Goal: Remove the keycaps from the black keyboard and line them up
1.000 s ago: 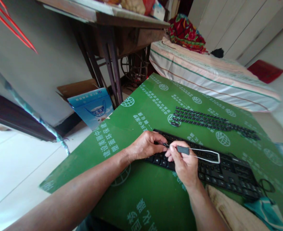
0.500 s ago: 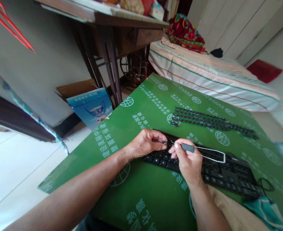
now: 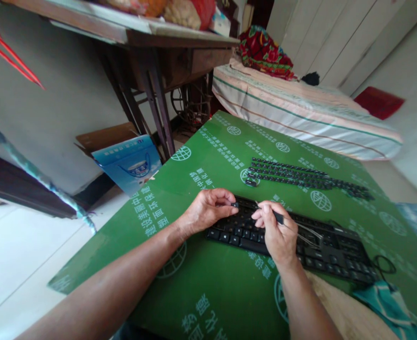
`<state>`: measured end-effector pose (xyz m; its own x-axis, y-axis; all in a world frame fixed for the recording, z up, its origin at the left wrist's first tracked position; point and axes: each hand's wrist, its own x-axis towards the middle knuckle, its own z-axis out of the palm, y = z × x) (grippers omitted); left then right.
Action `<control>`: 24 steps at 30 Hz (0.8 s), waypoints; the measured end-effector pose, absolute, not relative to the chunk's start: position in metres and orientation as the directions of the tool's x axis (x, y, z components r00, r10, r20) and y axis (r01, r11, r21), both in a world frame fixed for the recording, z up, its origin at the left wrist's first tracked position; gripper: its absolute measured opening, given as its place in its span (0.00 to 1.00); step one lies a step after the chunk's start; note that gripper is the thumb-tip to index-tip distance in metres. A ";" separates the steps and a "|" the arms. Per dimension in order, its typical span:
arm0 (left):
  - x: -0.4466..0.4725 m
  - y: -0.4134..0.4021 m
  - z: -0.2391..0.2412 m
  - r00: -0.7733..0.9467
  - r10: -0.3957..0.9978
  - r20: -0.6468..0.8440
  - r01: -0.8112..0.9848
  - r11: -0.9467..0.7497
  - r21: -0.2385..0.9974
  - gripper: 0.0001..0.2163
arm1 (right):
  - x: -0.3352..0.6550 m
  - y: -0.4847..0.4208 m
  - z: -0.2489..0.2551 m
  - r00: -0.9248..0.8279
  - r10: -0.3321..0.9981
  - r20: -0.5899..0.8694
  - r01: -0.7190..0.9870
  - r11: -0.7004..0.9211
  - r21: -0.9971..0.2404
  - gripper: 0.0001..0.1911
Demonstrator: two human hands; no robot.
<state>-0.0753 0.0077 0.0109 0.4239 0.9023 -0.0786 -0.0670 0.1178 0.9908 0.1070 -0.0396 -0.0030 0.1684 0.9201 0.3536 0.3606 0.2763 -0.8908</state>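
Observation:
A black keyboard lies on the green table, with many of its upper keycaps off and the lower row still fitted. My left hand is over its left end, thumb and forefinger pinching a small black keycap. My right hand grips a keycap puller by its dark handle. The puller's wire loops stick out to the right over the keyboard; its other end, near the fingertips, is partly hidden. Beyond the keyboard, loose keycaps lie in neat rows.
The green table is printed with white lettering and globes. A cable curls at the keyboard's right end, near a teal cloth. A blue box stands on the floor by a wooden desk. Behind is a bed.
My right hand has turned the puller, so its wire loops now point lower over the keyboard. The left hand's keycap is now farther from the puller. The whole view has shifted slightly.

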 end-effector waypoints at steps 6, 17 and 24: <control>-0.075 0.007 0.011 0.439 0.895 -0.078 -0.067 0.119 0.991 0.10 | 0.109 -0.039 -0.003 0.149 0.912 0.382 0.387 0.301 -0.871 0.12; -0.076 0.006 0.007 0.487 0.871 -0.065 -0.082 0.120 0.989 0.09 | 0.105 -0.037 0.003 -0.165 0.817 0.552 0.535 0.545 -0.646 0.07; -0.074 0.005 0.008 0.511 0.856 -0.078 -0.128 0.165 0.978 0.10 | 0.103 -0.037 -0.005 -0.295 0.794 0.531 0.580 0.591 -0.562 0.17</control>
